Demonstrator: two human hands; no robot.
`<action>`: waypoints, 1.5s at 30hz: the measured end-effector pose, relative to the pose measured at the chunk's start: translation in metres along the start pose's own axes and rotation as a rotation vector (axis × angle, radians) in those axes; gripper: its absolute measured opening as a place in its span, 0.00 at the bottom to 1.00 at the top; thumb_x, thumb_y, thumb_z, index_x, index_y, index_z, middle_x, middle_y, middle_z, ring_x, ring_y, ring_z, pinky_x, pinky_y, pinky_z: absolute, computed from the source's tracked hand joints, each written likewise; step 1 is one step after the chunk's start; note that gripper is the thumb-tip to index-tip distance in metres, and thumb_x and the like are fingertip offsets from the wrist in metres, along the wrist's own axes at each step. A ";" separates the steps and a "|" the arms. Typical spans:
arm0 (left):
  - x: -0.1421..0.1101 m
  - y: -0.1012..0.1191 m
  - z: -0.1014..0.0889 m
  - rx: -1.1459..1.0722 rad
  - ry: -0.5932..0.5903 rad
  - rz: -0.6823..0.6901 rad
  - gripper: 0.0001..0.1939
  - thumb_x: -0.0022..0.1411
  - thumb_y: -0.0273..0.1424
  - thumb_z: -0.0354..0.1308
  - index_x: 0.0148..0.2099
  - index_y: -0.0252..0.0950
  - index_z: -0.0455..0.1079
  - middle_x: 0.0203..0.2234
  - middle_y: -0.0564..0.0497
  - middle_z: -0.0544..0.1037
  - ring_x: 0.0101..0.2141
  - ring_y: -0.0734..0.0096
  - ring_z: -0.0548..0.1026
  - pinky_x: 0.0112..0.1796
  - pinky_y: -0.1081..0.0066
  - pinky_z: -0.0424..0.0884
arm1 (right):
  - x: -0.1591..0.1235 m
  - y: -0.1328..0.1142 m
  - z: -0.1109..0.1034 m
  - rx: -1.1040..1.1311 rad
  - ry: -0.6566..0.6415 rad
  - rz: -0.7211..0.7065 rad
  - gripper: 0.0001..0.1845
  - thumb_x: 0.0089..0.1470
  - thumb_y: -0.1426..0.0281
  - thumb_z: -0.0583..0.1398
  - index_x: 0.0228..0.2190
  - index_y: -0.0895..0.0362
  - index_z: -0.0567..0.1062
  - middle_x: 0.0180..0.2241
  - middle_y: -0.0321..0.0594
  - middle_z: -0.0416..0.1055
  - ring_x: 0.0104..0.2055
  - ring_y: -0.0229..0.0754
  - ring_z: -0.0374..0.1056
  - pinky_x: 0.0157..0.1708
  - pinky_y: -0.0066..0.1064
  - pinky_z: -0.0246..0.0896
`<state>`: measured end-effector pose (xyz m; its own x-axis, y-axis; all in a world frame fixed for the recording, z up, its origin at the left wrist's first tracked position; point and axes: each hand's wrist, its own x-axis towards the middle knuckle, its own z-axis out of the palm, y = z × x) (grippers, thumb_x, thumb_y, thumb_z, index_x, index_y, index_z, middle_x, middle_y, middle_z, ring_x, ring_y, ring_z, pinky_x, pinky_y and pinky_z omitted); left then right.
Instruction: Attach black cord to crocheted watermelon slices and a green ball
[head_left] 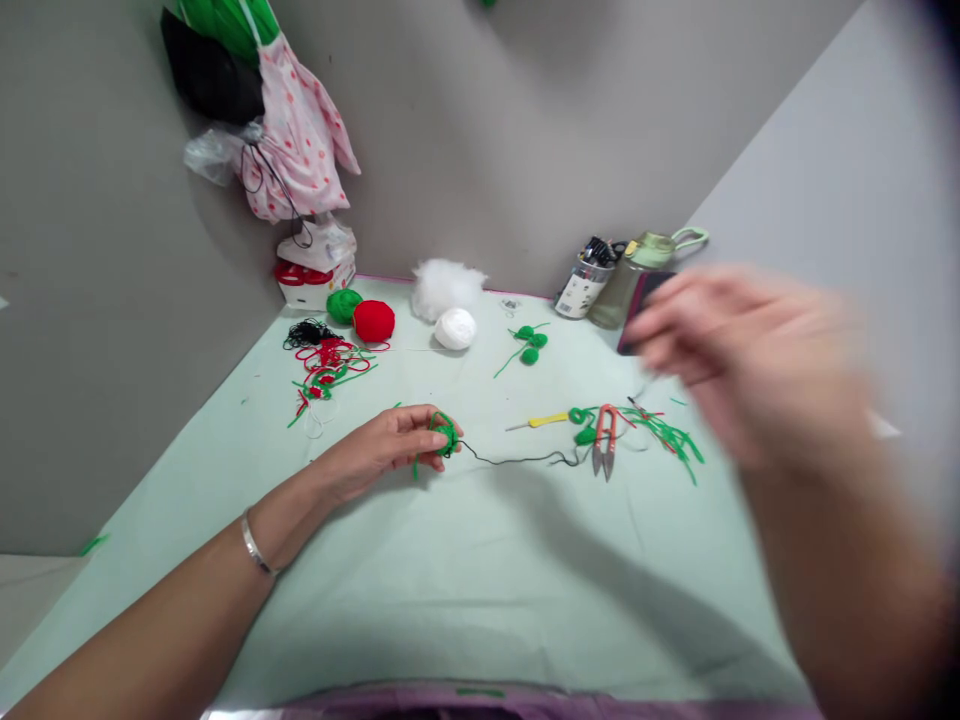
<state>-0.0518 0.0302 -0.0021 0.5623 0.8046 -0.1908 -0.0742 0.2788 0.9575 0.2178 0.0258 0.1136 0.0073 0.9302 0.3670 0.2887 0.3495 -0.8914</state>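
Observation:
My left hand rests on the pale green table, its fingers pinched on a small green crocheted piece. A thin black thread runs from that piece to the right across the table. My right hand is raised above the table at the right and smeared by motion. Its fingers look drawn together, and a thin dark line hangs just below them. What they hold I cannot make out.
Thread snips, a yellow-handled hook and green yarn scraps lie right of centre. At the back are red, green and white yarn balls, stuffing, a tool tin and a bottle.

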 end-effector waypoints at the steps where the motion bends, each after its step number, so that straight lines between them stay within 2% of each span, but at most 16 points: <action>1: -0.001 0.001 0.001 -0.023 -0.002 0.004 0.11 0.58 0.36 0.63 0.41 0.36 0.73 0.36 0.49 0.74 0.33 0.73 0.72 0.40 0.69 0.70 | -0.007 0.010 0.014 0.073 -0.100 0.105 0.09 0.58 0.66 0.61 0.32 0.61 0.76 0.30 0.42 0.75 0.25 0.34 0.69 0.27 0.28 0.63; 2: -0.001 0.002 0.003 -0.037 -0.001 0.009 0.11 0.58 0.36 0.62 0.42 0.36 0.72 0.36 0.50 0.74 0.32 0.73 0.73 0.40 0.69 0.69 | -0.016 0.022 0.030 0.132 -0.232 0.236 0.11 0.57 0.65 0.61 0.31 0.61 0.77 0.30 0.43 0.75 0.23 0.34 0.68 0.25 0.27 0.62; 4: -0.001 0.004 0.005 -0.050 0.007 0.023 0.11 0.59 0.36 0.62 0.41 0.36 0.70 0.35 0.51 0.75 0.31 0.73 0.73 0.39 0.70 0.69 | -0.032 0.046 0.059 0.266 -0.366 0.408 0.13 0.56 0.61 0.61 0.31 0.60 0.76 0.32 0.43 0.76 0.23 0.34 0.68 0.24 0.27 0.60; 6: -0.001 0.004 0.005 -0.049 0.031 0.035 0.10 0.59 0.36 0.62 0.40 0.36 0.69 0.35 0.51 0.75 0.31 0.74 0.74 0.39 0.70 0.69 | -0.043 0.063 0.076 0.359 -0.498 0.535 0.14 0.55 0.60 0.61 0.30 0.59 0.74 0.29 0.39 0.75 0.22 0.34 0.68 0.23 0.26 0.58; 9: 0.000 0.004 0.005 -0.008 0.066 0.028 0.10 0.58 0.35 0.63 0.37 0.36 0.67 0.32 0.53 0.75 0.30 0.74 0.74 0.36 0.72 0.67 | -0.044 0.071 0.078 0.438 -0.635 0.607 0.14 0.54 0.60 0.63 0.28 0.60 0.73 0.19 0.31 0.65 0.21 0.30 0.59 0.24 0.24 0.52; 12: 0.000 0.003 0.007 0.095 0.012 0.007 0.10 0.57 0.34 0.64 0.36 0.36 0.67 0.27 0.53 0.75 0.29 0.73 0.74 0.31 0.73 0.64 | -0.037 0.066 0.068 0.516 -0.598 0.593 0.14 0.53 0.61 0.64 0.26 0.60 0.73 0.17 0.28 0.55 0.20 0.30 0.50 0.23 0.25 0.46; 14: 0.000 0.001 0.008 0.129 -0.034 0.008 0.10 0.57 0.34 0.64 0.36 0.36 0.67 0.27 0.53 0.75 0.30 0.71 0.75 0.31 0.72 0.64 | -0.034 0.063 0.063 0.469 -0.572 0.534 0.14 0.54 0.61 0.63 0.25 0.60 0.73 0.18 0.29 0.56 0.22 0.31 0.51 0.24 0.26 0.48; 16: 0.000 0.000 0.008 0.109 -0.034 0.018 0.10 0.57 0.34 0.65 0.37 0.36 0.69 0.29 0.53 0.75 0.31 0.70 0.75 0.34 0.70 0.66 | -0.034 0.061 0.060 0.299 -0.522 0.397 0.13 0.55 0.62 0.62 0.27 0.59 0.76 0.22 0.34 0.65 0.25 0.33 0.58 0.28 0.27 0.55; 19: 0.000 -0.002 0.007 0.041 0.002 0.034 0.12 0.56 0.35 0.65 0.42 0.37 0.71 0.35 0.51 0.76 0.35 0.68 0.76 0.40 0.66 0.68 | -0.037 0.060 0.052 0.046 -0.333 0.197 0.12 0.57 0.61 0.61 0.33 0.56 0.80 0.32 0.39 0.71 0.29 0.35 0.63 0.29 0.29 0.59; 21: 0.000 -0.003 0.007 -0.003 0.000 0.048 0.14 0.57 0.35 0.64 0.45 0.38 0.72 0.40 0.48 0.77 0.39 0.67 0.76 0.46 0.63 0.69 | -0.041 0.058 0.047 -0.034 -0.231 0.158 0.12 0.57 0.61 0.61 0.36 0.55 0.80 0.28 0.38 0.71 0.26 0.35 0.63 0.26 0.29 0.59; 24: 0.001 -0.003 0.009 -0.051 -0.017 0.066 0.13 0.59 0.35 0.62 0.46 0.38 0.72 0.44 0.47 0.77 0.43 0.66 0.75 0.51 0.60 0.67 | -0.046 0.055 0.044 -0.132 -0.203 0.093 0.09 0.57 0.64 0.61 0.34 0.55 0.79 0.22 0.35 0.69 0.24 0.36 0.62 0.25 0.29 0.59; 27: 0.002 -0.003 0.011 -0.063 -0.017 0.075 0.11 0.61 0.33 0.62 0.46 0.38 0.73 0.42 0.49 0.77 0.43 0.67 0.75 0.52 0.60 0.67 | -0.052 0.052 0.046 -0.308 -0.223 -0.143 0.07 0.58 0.68 0.61 0.30 0.55 0.78 0.25 0.37 0.69 0.26 0.36 0.62 0.27 0.29 0.57; 30: 0.002 -0.004 0.012 -0.039 0.003 0.067 0.11 0.60 0.32 0.63 0.46 0.39 0.73 0.41 0.51 0.77 0.42 0.68 0.75 0.52 0.61 0.67 | -0.057 0.051 0.052 -0.505 -0.185 -0.400 0.07 0.59 0.72 0.59 0.32 0.56 0.79 0.27 0.39 0.66 0.28 0.36 0.62 0.27 0.28 0.55; 32: 0.001 -0.005 0.012 -0.024 0.022 0.060 0.12 0.59 0.32 0.64 0.46 0.40 0.73 0.41 0.51 0.77 0.42 0.68 0.75 0.52 0.62 0.66 | -0.060 0.051 0.055 -0.626 -0.155 -0.507 0.09 0.60 0.74 0.58 0.31 0.56 0.79 0.27 0.39 0.66 0.28 0.36 0.61 0.26 0.28 0.53; 37: 0.000 -0.003 0.012 0.009 0.041 0.037 0.14 0.58 0.33 0.64 0.47 0.39 0.73 0.42 0.49 0.78 0.44 0.66 0.75 0.52 0.63 0.65 | -0.064 0.050 0.058 -0.769 -0.166 -0.609 0.12 0.59 0.77 0.56 0.28 0.56 0.77 0.25 0.38 0.64 0.28 0.36 0.59 0.26 0.28 0.52; 45: 0.000 -0.002 0.013 0.043 0.029 0.056 0.12 0.58 0.33 0.64 0.46 0.39 0.73 0.41 0.50 0.77 0.43 0.67 0.74 0.51 0.63 0.65 | -0.065 0.051 0.060 -0.764 -0.178 -0.634 0.13 0.57 0.82 0.55 0.27 0.57 0.75 0.25 0.38 0.64 0.28 0.36 0.58 0.28 0.29 0.52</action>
<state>-0.0411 0.0231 -0.0017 0.5344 0.8332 -0.1421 -0.0691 0.2106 0.9751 0.1749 -0.0104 0.0281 -0.4858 0.6227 0.6134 0.7260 0.6782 -0.1135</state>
